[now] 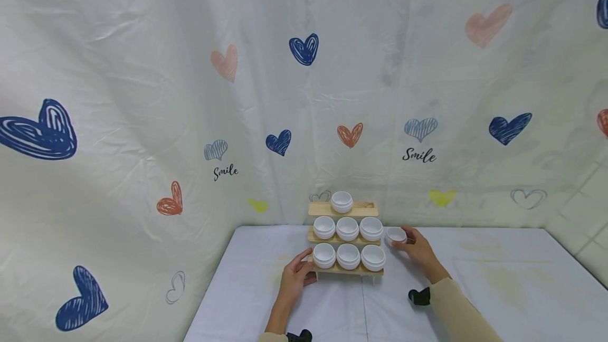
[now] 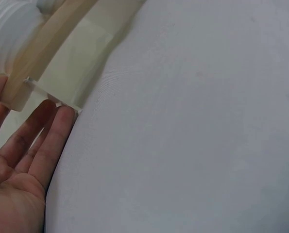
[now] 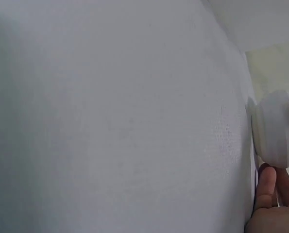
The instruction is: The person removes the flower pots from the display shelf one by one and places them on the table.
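Note:
A three-tier wooden stand (image 1: 342, 270) with clear supports bears small white bowls: three on the bottom step, three on the middle and one on the top (image 1: 342, 202). At the stand's lower left corner, my left hand (image 1: 295, 277) holds the board's end (image 2: 17, 94), thumb on the wood and other fingers beside the clear leg (image 2: 52, 92). My right hand (image 1: 420, 252) grips another small white bowl (image 1: 396, 235) just right of the middle step. In the right wrist view this ribbed bowl (image 3: 276, 130) is low by the cloth, with fingers (image 3: 266, 187) around it.
White cloth covers the table (image 1: 475, 278), with faint yellowish stains on the right. Close behind the stand hangs a white curtain (image 1: 361, 88) printed with hearts and "Smile". Dark straps (image 1: 419, 296) are at both wrists.

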Demonstrator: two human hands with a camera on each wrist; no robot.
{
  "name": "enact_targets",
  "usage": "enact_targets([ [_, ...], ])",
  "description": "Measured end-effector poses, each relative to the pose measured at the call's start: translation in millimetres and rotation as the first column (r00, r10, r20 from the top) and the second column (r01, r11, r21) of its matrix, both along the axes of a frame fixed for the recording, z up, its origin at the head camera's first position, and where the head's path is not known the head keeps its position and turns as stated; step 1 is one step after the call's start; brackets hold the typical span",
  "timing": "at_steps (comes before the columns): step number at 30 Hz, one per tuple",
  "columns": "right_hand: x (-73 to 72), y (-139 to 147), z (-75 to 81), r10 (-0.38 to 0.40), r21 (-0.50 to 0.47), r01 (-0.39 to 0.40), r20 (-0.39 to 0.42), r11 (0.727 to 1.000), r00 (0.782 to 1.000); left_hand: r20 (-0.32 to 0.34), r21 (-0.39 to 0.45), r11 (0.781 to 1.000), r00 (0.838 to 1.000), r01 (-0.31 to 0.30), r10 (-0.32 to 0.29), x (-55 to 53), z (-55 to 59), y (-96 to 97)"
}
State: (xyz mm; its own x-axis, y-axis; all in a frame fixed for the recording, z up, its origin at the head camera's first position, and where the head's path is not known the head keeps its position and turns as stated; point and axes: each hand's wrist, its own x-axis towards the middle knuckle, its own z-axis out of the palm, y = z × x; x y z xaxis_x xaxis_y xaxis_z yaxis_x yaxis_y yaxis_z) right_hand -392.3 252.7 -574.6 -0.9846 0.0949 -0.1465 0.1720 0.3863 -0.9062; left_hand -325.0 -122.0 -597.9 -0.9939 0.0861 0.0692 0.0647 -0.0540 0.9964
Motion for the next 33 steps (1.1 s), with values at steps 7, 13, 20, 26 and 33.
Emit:
enact_targets([
  [7, 3.5, 4.2, 2.9, -0.012, -0.068, 0.012, 0.001, 0.998, 1.0, 0.006, 0.013, 1.0, 1.0, 0.007, -0.007, 0.0, 1.9, 1.2],
  [13, 11.3, 7.1, 4.5, -0.034, -0.137, 0.037, 0.023, 0.99, 0.999, 0.006, 0.007, 1.0, 1.0, 0.006, -0.006, -0.3, 1.1, 2.1],
  [20, 25.1, 2.3, 17.9, -0.172, -0.158, 0.163, -0.042, 0.974, 0.984, 0.019, 0.008, 1.0, 1.0, -0.002, 0.001, 0.4, 1.1, 0.9],
  [26, 30.5, -12.3, 49.7, -0.208, -0.14, 0.19, -0.133, 0.972, 0.969, 0.022, 0.017, 1.0, 1.0, -0.008, 0.008, -0.2, 0.5, -0.7],
  [33, 29.3, -37.2, 94.7, -0.13, -0.136, 0.102, -0.214, 0.985, 0.968, 0.023, 0.019, 1.0, 1.0, -0.005, 0.004, -1.2, -0.2, -0.2],
])
